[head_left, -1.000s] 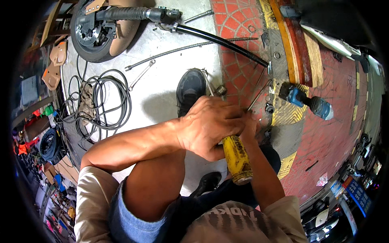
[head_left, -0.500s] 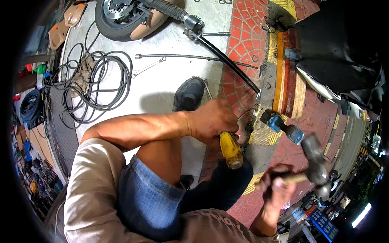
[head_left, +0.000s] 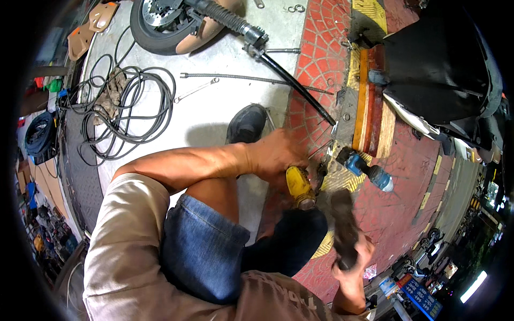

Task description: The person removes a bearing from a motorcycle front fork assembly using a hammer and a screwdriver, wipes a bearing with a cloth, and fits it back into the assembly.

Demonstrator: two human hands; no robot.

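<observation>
My left hand [head_left: 279, 156] is wrapped round a yellow-handled tool [head_left: 300, 184], with the handle's blunt end pointing toward me and right. Its shaft is hidden, so its exact kind does not show. My right hand [head_left: 356, 258] grips a hammer [head_left: 344, 224], smeared by motion, with its head raised just right of the yellow handle. A gap shows between hammer and handle. Small dark metal parts [head_left: 321, 172] lie beside my left hand, partly covered. A blue cordless driver [head_left: 369, 170] rests on the red paving to the right.
Ahead lies a motorcycle wheel [head_left: 160, 48] with a black tube [head_left: 300, 88] reaching toward me. A wrench [head_left: 197, 90], a long rod [head_left: 241, 78] and a coiled cable [head_left: 134, 128] are on the pale floor. Stacked wooden planks [head_left: 369, 107] and a black body panel [head_left: 433, 80] stand right.
The hammer has swung left, from beyond the blue driver to close beside the yellow handle. My left hand keeps its grip, and the whole view has shifted slightly.
</observation>
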